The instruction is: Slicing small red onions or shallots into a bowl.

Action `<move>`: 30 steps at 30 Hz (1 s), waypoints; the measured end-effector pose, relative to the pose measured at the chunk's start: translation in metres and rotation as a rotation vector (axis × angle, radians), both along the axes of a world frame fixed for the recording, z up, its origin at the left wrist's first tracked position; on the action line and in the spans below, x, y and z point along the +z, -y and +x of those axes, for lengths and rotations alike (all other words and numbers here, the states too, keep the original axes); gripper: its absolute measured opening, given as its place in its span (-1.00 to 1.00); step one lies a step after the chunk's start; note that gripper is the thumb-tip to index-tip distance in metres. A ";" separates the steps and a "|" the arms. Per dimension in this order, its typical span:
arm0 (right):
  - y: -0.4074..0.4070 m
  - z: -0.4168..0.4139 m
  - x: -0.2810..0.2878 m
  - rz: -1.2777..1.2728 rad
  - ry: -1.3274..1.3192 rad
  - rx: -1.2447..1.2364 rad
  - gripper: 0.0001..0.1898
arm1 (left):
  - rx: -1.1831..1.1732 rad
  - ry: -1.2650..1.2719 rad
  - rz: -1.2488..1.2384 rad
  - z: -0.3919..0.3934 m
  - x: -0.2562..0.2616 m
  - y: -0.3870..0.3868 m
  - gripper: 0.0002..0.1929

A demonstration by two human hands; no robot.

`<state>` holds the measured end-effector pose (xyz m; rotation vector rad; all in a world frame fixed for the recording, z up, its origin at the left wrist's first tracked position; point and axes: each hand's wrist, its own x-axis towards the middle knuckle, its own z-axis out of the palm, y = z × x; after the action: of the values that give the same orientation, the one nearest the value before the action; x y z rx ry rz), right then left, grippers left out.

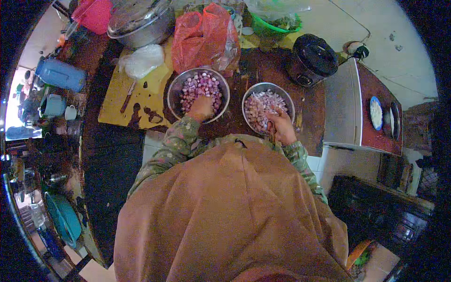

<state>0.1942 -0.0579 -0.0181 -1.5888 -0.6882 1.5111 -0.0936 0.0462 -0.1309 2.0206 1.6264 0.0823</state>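
Observation:
My left hand (203, 108) reaches into a metal bowl (170, 101) of peeled whole shallots (201, 84). Its fingertips are down among the shallots, so whether they grip one is hidden. To the right stands a second metal bowl (292, 102), which holds chopped pink-and-white shallot pieces (264, 100). Over the near right part of that bowl is my right hand (283, 127), its fingers closed around a narrow dark tool (272, 133), possibly a knife. The tool points down toward my body, and its far end is unclear.
A knife (128, 97) lies on the yellow board (114, 91) at left, near a white plastic bag (142, 61). Behind the bowls are red plastic bags (201, 42) and a large lidded pot (144, 24). A black lidded cooker (313, 60) stands at right.

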 end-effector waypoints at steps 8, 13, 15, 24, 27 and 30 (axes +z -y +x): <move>0.001 0.013 -0.020 -0.085 -0.199 -0.146 -0.63 | -0.291 -0.119 0.185 -0.009 -0.066 -0.019 -0.79; 0.009 0.015 -0.015 -0.093 -0.211 -0.206 -0.63 | -0.182 -0.261 0.125 0.011 -0.105 -0.036 -0.80; 0.001 0.021 -0.032 -0.115 -0.125 0.009 -0.62 | 0.119 -0.393 0.272 0.012 -0.149 -0.029 -0.83; 0.011 0.016 -0.026 0.070 -0.057 -0.040 -0.61 | 0.568 -0.312 0.248 0.025 -0.100 -0.011 -0.81; 0.016 0.022 -0.036 0.070 -0.004 -0.026 -0.60 | 0.295 -0.196 0.132 0.010 -0.060 0.000 -0.74; 0.018 0.013 -0.020 0.017 -0.107 -0.052 -0.59 | -0.181 -0.277 -0.062 -0.017 -0.039 -0.001 -0.69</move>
<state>0.2076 -0.0761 -0.0386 -1.4907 -0.5940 1.5355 -0.1110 0.0467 -0.1699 2.1956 1.5740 -0.3238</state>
